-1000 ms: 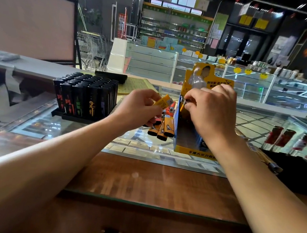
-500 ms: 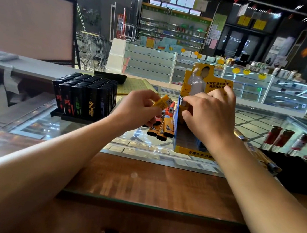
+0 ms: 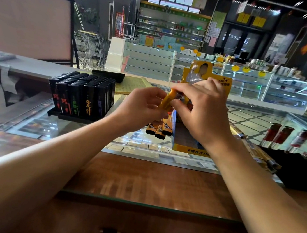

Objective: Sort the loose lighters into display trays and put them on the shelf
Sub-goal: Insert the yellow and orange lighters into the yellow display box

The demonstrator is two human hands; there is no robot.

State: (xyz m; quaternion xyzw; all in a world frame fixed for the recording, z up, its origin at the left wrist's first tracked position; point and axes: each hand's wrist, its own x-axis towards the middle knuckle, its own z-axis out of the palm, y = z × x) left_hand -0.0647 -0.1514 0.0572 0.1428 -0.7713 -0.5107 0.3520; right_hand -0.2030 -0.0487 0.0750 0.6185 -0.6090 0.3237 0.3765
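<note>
My left hand [image 3: 142, 108] grips a bunch of orange lighters [image 3: 159, 129] whose black ends hang below the palm. One yellow lighter [image 3: 166, 101] sticks up from that bunch, and my right hand [image 3: 202, 109] pinches its top end with fingertips. Both hands meet just left of the yellow display tray [image 3: 188, 149], an upright cardboard box with a printed back card [image 3: 200, 74]. The tray's inside is mostly hidden behind my right hand. A black tray full of black lighters [image 3: 81, 98] stands to the left on the glass.
The glass counter [image 3: 68, 130] has a wooden front strip [image 3: 142, 183]. Red-capped lighters [image 3: 282, 136] and a dark cloth [image 3: 297, 173] lie at the right. A woven mat [image 3: 133, 85] and a black case [image 3: 108, 75] sit behind the black tray. Shop cabinets fill the background.
My right hand came out of the yellow tray and moved left to the lighter sticking up from my left hand's bunch. My left hand stayed nearly still.
</note>
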